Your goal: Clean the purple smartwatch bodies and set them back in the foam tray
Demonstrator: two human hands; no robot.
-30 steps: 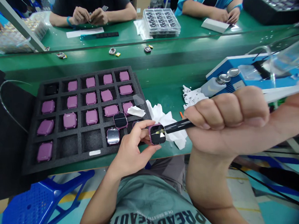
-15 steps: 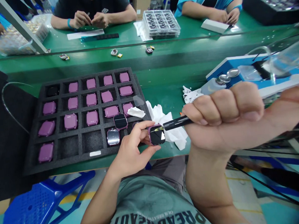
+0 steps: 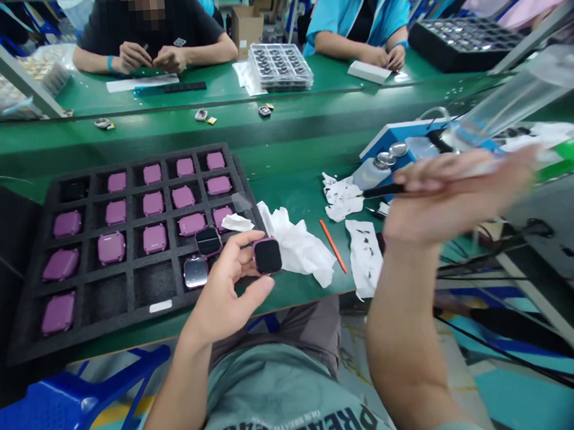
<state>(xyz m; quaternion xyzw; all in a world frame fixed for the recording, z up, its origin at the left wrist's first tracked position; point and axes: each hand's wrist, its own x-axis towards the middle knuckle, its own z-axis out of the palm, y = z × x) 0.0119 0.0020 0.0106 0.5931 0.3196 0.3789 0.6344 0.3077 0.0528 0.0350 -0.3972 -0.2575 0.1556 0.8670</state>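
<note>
Many purple watch cases [image 3: 155,238] sit back-up in the foam tray [image 3: 103,331], left of and beyond the left hand's [image 3: 224,298] grip; whether they are finished, I cannot tell. Just left of its curled fingers, two dark-faced watches [image 3: 196,272] lie screen-up at the tray's near right part. That grip is clamped on a purple-rimmed watch [image 3: 267,255], dark screen up, with no tool touching it, so work on this one looks paused or done; no mark settles which. Right of the grip come crumpled tissue [image 3: 293,244], an orange stick [image 3: 333,246] and spotted white paper [image 3: 366,255]. Farthest right, the blurred right hand [image 3: 457,196] is wrapped round a black tool [image 3: 383,190], its tip near a soiled paper [image 3: 342,198].
</note>
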